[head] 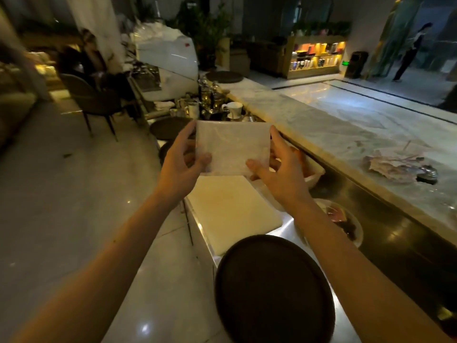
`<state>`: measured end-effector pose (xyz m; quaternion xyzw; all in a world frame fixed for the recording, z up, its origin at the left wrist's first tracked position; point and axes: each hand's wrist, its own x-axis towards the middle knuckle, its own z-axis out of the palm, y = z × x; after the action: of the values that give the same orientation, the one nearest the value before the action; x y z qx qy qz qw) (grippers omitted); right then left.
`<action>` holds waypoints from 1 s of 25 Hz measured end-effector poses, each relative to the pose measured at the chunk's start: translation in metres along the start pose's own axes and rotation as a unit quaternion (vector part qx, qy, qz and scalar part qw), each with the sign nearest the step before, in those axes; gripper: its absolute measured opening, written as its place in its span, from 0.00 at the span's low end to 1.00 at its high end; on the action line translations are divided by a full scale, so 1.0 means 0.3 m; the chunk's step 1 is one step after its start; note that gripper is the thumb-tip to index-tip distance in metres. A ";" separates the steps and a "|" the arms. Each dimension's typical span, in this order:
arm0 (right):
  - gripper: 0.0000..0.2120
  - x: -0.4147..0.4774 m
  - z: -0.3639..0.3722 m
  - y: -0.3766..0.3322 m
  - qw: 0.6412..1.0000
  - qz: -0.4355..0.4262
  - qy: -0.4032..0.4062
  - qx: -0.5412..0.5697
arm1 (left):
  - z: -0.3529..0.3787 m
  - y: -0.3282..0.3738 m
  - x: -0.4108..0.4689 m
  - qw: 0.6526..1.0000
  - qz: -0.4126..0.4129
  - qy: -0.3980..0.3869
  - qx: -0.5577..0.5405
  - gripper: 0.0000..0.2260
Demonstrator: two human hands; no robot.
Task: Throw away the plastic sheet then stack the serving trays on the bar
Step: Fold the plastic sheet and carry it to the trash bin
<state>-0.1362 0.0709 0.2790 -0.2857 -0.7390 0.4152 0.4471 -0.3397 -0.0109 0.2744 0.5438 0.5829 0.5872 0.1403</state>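
Hands first: my left hand (184,158) and right hand (278,167) pinch the folded plastic sheet (232,147) by its side edges, held up above the white board (232,209). I judge it light, limp, slippery; nearest serving tray (272,288) looks stiff, best gripped at its rim

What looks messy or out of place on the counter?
A crumpled wrapper lies loose on the marble bar top, beside a dark object. The round dark trays sit scattered, not stacked. Nothing looks spilled.
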 end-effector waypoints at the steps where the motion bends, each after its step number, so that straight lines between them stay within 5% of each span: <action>1: 0.39 -0.009 0.018 0.000 1.000 -0.001 -0.015 0.010 | -0.020 0.011 -0.032 1.000 -0.002 0.015 0.015 0.31; 11: 0.41 -0.130 0.425 -0.131 0.966 -0.021 -0.223 0.132 | -0.405 0.073 -0.462 0.964 -0.098 0.209 0.129 0.32; 25: 0.40 -0.711 1.186 -0.576 0.859 -0.135 -0.453 0.195 | -0.999 0.360 -1.349 0.838 -0.189 0.429 0.281 0.33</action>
<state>-0.3712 -0.3110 0.2479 0.1294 -0.7949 0.5705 0.1612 -0.3802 -0.5239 0.2537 0.1331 0.8163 0.5343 -0.1742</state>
